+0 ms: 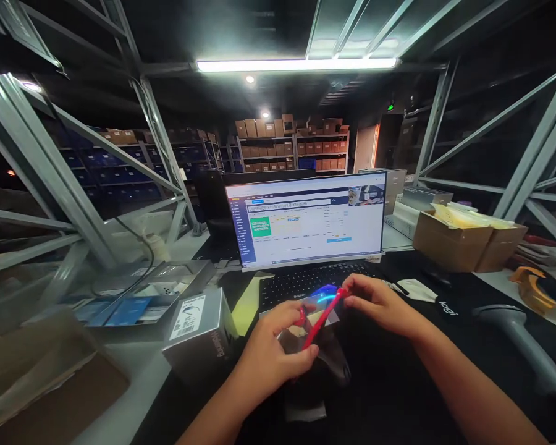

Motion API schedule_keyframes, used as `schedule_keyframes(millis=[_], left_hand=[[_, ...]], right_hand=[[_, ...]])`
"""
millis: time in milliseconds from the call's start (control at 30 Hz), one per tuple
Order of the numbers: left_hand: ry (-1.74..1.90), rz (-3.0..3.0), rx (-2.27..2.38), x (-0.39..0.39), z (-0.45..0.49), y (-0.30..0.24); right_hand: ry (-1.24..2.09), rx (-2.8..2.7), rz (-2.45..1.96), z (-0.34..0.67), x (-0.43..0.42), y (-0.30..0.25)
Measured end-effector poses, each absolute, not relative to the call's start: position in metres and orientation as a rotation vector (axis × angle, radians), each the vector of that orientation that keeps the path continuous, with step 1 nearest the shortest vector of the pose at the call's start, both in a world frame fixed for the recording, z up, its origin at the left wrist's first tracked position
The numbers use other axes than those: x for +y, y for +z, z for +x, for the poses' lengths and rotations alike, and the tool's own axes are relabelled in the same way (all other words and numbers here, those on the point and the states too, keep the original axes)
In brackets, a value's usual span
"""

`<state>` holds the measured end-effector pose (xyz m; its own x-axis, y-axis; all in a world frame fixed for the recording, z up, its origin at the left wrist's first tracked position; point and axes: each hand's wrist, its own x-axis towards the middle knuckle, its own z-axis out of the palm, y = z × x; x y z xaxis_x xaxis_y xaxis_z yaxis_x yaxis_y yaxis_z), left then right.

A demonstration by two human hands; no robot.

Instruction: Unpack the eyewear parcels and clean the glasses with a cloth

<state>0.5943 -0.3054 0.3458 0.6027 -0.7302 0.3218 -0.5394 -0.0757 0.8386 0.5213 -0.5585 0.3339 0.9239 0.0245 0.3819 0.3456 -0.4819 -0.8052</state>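
Note:
A slim red strip point(323, 319) slants between my two hands, low over the desk in front of the keyboard. My left hand point(275, 343) is closed round its lower part, thumb in front; a bit of red also shows by the index finger. At the upper end, the fingertips of my right hand point(373, 301) pinch the red strip. Clear plastic film point(336, 358), seemingly a bag, hangs at and below the left hand. What exactly the red strip is I cannot make out.
A lit monitor point(306, 228) stands behind the black keyboard point(282, 285). Left are a grey printed box point(197, 334) and an open carton point(60, 395). A barcode scanner point(521, 343), a tape dispenser point(532, 290) and a carton of yellow envelopes point(449, 241) are right.

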Motion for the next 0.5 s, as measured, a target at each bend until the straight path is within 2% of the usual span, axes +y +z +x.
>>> schedule_keyframes(millis=[67, 133, 200, 233, 400, 500], left_hand=[[-0.423, 1.648, -0.92, -0.306, 0.597, 0.343], [-0.573, 1.481, -0.733, -0.309, 0.597, 0.338], [-0.605, 1.303, -0.553, -0.313, 0.594, 0.334], [-0.592, 1.229, -0.484, -0.315, 0.593, 0.332], [-0.557, 1.069, -0.257, -0.321, 0.587, 0.327], [-0.465, 1.078, -0.234, -0.324, 0.588, 0.326]], right_hand=[[-0.644, -0.198, -2.226, 0.516, -0.564, 0.335], [-1.081, -0.142, -2.3, 0.513, -0.56, 0.333], [-1.508, -0.237, -2.316, 0.51, -0.546, 0.329], [-1.608, -0.371, -2.35, 0.508, -0.536, 0.326], [-1.317, -0.922, -2.683, 0.508, -0.498, 0.319], [-1.387, -0.945, -2.779, 0.509, -0.501, 0.321]])
